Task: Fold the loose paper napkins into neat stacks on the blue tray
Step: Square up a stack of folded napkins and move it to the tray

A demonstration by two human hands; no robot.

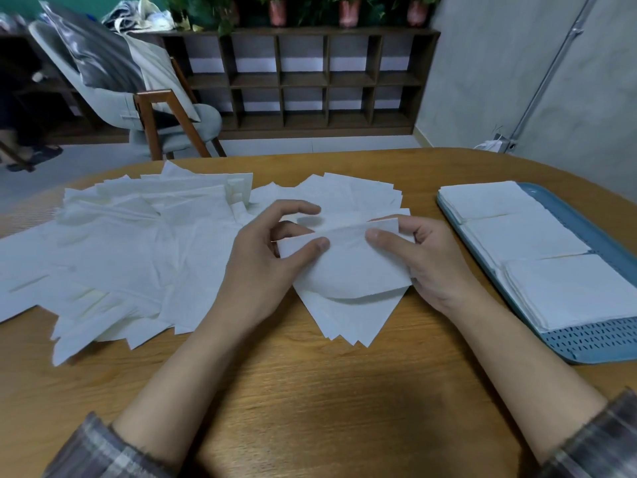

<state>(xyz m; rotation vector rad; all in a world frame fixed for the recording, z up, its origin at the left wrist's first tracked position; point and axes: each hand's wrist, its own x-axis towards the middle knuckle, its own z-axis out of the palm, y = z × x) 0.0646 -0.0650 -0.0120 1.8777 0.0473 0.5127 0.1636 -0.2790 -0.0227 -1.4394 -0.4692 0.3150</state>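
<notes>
Just left of the blue tray, a person worked over the wooden counter. The left hand and right hand each had their grip pinched, thumb on top, on one half-folded napkin. A spread of loose napkins lay farther left of the tray, which carried three neat stacks.

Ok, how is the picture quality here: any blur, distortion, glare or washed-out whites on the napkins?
Head view: wide-angle distortion bends the shelf lines; the chair and plants are smeared soft; the left hand and right hand pinching the napkin are sharp; light is even, with soft shadows on the table and no glare; the loose pile is pale and low-contrast, so single sheets hardly separate.
</notes>
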